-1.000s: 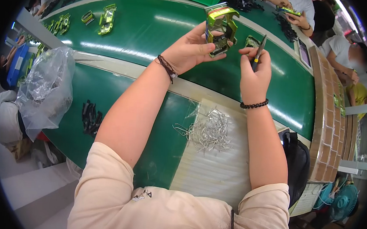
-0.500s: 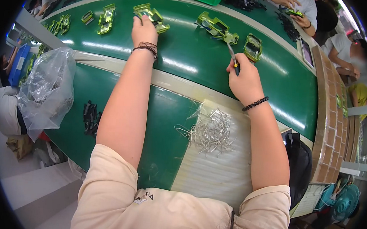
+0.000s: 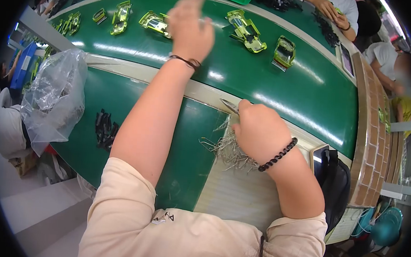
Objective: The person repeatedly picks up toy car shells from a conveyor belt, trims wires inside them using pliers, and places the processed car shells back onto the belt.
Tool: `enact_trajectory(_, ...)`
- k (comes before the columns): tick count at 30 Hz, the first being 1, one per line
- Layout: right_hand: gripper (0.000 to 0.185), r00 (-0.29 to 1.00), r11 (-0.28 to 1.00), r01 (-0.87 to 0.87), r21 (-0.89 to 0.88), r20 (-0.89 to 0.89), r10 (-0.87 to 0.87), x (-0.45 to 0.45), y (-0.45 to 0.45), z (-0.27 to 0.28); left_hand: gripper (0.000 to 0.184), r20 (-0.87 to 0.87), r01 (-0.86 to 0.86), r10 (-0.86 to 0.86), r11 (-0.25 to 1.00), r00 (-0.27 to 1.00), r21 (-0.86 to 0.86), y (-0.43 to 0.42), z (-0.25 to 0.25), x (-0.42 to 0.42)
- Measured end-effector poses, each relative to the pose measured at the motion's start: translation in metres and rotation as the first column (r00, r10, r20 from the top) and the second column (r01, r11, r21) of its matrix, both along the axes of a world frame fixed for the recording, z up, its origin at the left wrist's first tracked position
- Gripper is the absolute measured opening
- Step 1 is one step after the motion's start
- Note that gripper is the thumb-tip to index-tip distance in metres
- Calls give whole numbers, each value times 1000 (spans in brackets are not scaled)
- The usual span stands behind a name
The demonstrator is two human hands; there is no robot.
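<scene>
Drawn back since half a second ago: the right grip (image 3: 264, 132), from beside the middle green shell (image 3: 246, 31) to the wire heap (image 3: 229, 151). Shifted rightward: the left grip (image 3: 190, 26), from the left end of the left green shell (image 3: 151, 21) to its right end. Closed on the right: a hold round the pliers (image 3: 229, 105), tip pointing up and left over the pale ledge (image 3: 207, 93). Looking wide and bare on the left: thumb apart from blurred fingers, right end of the left shell hidden behind them, touch impossible to tell. Lying just below and left of the right grip, partly covered by it: the wires, loose ends sticking out leftward and no common long axis. Nearer to them by far: the right grip. Sloping from upper left to lower right on the green table (image 3: 246, 79): the middle shell, to the right of the left grip, beyond the ledge from the right one. Nearer to that shell, judging by eye: the left grip.
</scene>
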State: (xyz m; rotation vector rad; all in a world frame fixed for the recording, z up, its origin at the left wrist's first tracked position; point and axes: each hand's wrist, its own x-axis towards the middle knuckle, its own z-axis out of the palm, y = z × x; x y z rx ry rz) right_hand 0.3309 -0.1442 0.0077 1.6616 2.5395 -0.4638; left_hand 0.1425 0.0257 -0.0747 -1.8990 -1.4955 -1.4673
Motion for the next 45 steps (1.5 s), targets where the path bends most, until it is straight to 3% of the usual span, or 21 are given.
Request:
enact_trajectory(2, 12, 1000, 1000, 16, -4, 25, -16, -4, -2, -3, 43, -86, 428, -474, 848, 876, -314, -5, -1, 16)
enact_trajectory(5, 12, 998, 998, -35, 49, 55, 33, -8, -6, -2, 36, -311, 329, -428, 887, 848, -324, -25, -28, 37)
enact_trajectory(8, 15, 994, 997, -58, 52, 92, 53, -8, -7, -3, 34, -51, 378, -494, 724, 868, -577, -27, -5, 31)
enact_trajectory(9, 15, 994, 997, -59, 43, 96, 55, -9, -7, -2, 33, -97, 348, -468, 766, 879, -540, -29, -5, 30)
enact_trajectory(12, 17, 994, 998, -51, 45, 103, 46, -10, -8, 2, 28, -8, 345, -446, 704, 895, -620, -25, -3, 28)
enact_trajectory(15, 18, 996, 996, -8, 85, 91, 0, -12, -8, -2, 31, 46, 287, -328, 741, 944, -607, -16, -3, 23)
enact_trajectory(17, 18, 996, 996, 25, 82, 81, -31, -12, -7, -3, 38, 10, 98, -103, 908, 995, -407, -17, -15, 28)
enact_trajectory(18, 18, 996, 997, 25, 78, 82, -31, -13, -7, -4, 42, 12, -9, 14, 955, 1000, -297, -19, -18, 31)
enact_trajectory(19, 18, 996, 997, 25, 74, 83, -32, -14, -8, -5, 51, -1, -78, 82, 951, 997, -300, -20, -19, 32)
enact_trajectory(22, 18, 995, 994, 8, 108, 96, -19, -17, -11, -6, 63, -36, -47, 30, 736, 999, -675, -22, -5, 29)
enact_trajectory(26, 21, 993, 987, -56, 149, 111, 39, -18, -13, -10, 66, 255, 193, -52, 800, 966, -568, -19, -11, 32)
enact_trajectory(27, 22, 994, 988, -52, 147, 106, 36, -19, -13, -9, 68, 285, 182, -30, 834, 958, -521, -18, -14, 35)
enact_trajectory(30, 24, 996, 990, -50, 132, 86, 39, -19, -13, -9, 74, 312, 197, 7, 762, 950, -616, -8, -16, 33)
enact_trajectory(31, 24, 996, 991, -54, 126, 76, 45, -19, -13, -9, 68, 570, 486, -100, 653, 816, -581, -4, -15, 28)
enact_trajectory(32, 24, 997, 991, -58, 120, 65, 51, -19, -12, -9, 65, 787, 638, -67, 630, 613, -443, -4, -17, 30)
enact_trajectory(34, 24, 997, 990, -62, 126, 49, 56, -18, -11, -11, 61, 997, 793, 22, 606, 68, -67, -12, -7, 38)
enact_trajectory(38, 24, 998, 988, -46, 151, 60, 37, -19, -13, -10, 52, 975, 841, 51, 517, -216, 159, -17, 6, 32)
enact_trajectory(39, 24, 998, 980, -35, 195, 61, 23, -20, -15, -11, 31, 974, 877, 76, 455, -213, 156, -23, 19, 32)
enact_trajectory(42, 26, 998, 959, -27, 281, 69, 8, -26, -19, -16, 28, 959, 907, 97, 361, -267, 216, -26, 23, 28)
enact_trajectory(45, 26, 996, 960, -60, 273, 77, 41, -29, -19, -19, 26, 955, 906, 162, 388, -250, 172, -28, 27, 28)
